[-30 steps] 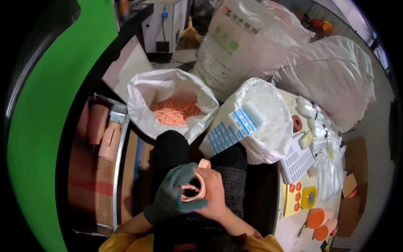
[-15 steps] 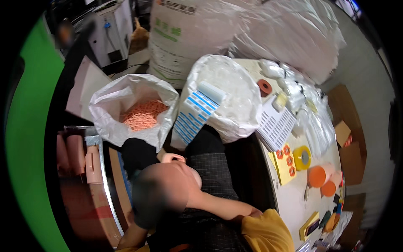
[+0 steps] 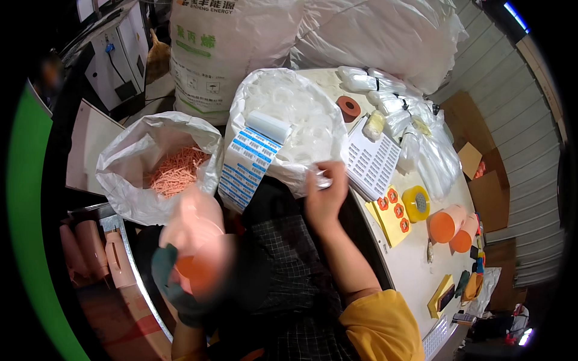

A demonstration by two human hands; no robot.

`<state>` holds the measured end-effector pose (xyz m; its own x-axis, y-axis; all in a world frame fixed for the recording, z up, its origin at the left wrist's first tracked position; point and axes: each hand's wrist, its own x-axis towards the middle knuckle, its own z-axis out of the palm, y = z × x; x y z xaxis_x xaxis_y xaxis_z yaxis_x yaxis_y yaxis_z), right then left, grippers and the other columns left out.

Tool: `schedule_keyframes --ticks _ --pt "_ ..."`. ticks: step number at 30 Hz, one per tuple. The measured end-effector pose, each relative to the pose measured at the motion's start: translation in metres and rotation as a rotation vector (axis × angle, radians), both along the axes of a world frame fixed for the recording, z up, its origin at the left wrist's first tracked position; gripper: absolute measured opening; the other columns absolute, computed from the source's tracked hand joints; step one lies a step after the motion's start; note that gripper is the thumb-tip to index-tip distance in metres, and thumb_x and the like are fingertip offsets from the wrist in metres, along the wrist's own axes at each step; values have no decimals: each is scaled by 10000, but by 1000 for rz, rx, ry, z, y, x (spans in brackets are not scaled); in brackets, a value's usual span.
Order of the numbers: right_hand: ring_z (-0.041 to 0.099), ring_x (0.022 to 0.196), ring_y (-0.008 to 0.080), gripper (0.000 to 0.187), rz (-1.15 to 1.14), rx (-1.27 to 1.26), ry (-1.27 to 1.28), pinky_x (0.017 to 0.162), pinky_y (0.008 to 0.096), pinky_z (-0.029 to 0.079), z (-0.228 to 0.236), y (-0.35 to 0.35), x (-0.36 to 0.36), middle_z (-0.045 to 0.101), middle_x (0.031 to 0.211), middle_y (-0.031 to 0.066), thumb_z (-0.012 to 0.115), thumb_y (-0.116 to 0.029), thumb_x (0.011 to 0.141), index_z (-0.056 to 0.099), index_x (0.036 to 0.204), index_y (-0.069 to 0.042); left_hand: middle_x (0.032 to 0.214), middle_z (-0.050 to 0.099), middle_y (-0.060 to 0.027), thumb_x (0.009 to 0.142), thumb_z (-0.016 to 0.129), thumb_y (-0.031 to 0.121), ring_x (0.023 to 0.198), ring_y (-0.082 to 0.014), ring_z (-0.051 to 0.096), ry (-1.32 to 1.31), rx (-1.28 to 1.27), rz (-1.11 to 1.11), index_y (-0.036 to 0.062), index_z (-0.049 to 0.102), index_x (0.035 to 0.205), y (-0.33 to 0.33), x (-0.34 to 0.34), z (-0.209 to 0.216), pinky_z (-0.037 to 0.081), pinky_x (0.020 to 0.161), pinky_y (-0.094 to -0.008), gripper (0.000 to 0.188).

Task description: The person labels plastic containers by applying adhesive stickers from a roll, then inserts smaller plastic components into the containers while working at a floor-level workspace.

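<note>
The gloved left hand [image 3: 170, 281] grips the pink jug [image 3: 195, 224], which is blurred, above the lap [image 3: 283, 256]; the bare right hand [image 3: 328, 195] seems to pinch a shiny clear piece [image 3: 322, 179] beside the white bag [image 3: 294, 175]. The jug looks smooth, so it could slip if the glove loosens; the piece could fall if the fingertips part. The bag holds transparent rounds [image 3: 307, 105]; the crinkled sack [image 3: 129, 201], thin pink sticks [image 3: 177, 172].

A single head-worn fisheye looks steeply down, close above the lap [image 3: 280, 253], with the worktop [image 3: 412, 271] right.
</note>
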<state>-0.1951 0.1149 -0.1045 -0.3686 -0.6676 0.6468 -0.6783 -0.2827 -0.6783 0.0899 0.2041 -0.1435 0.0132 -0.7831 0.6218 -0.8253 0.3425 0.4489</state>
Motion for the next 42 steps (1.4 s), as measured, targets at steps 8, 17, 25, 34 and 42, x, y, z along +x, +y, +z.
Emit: schedule_keyframes --ticks 8,17,25,34,42 --pt "612 954 360 139 -189 149 220 864 461 473 -28 -46 -85 665 979 122 786 -127 829 683 913 -84 1273 619 -170 707 868 285 1166 -337 621 393 256 -477 -17 528 1369 33 -34 41 527 995 -439 803" --pt "640 925 340 180 -125 319 73 841 447 514 -20 -40 -87 699 938 131 786 -233 850 747 900 -64 1389 482 -243 777 827 297 1215 -427 544 19 73 -496 13 518 1388 26 -34 47 478 992 -527 741" --pt "585 561 141 124 -40 370 -117 562 315 477 -23 -38 -105 663 679 96 745 -80 874 760 983 -23 1437 440 -225 780 894 295 1292 -410 475 38 223 -503 87 507 1430 26 -30 51 447 1028 -539 784" --pt "681 833 263 139 756 360 -18 750 400 555 39 35 4 680 878 92 813 -116 809 752 918 -54 1406 526 -192 705 916 351 1327 -386 501 69 280 -455 5 463 1443 13 -24 33 395 1125 -509 933" --pt "594 995 329 452 985 -224 373 905 445 471 17 56 48 657 1134 110 805 -397 748 694 982 -26 1309 583 -167 801 823 266 1232 -388 563 -167 105 -526 56 609 1234 7 -1 23 477 1034 -493 527"
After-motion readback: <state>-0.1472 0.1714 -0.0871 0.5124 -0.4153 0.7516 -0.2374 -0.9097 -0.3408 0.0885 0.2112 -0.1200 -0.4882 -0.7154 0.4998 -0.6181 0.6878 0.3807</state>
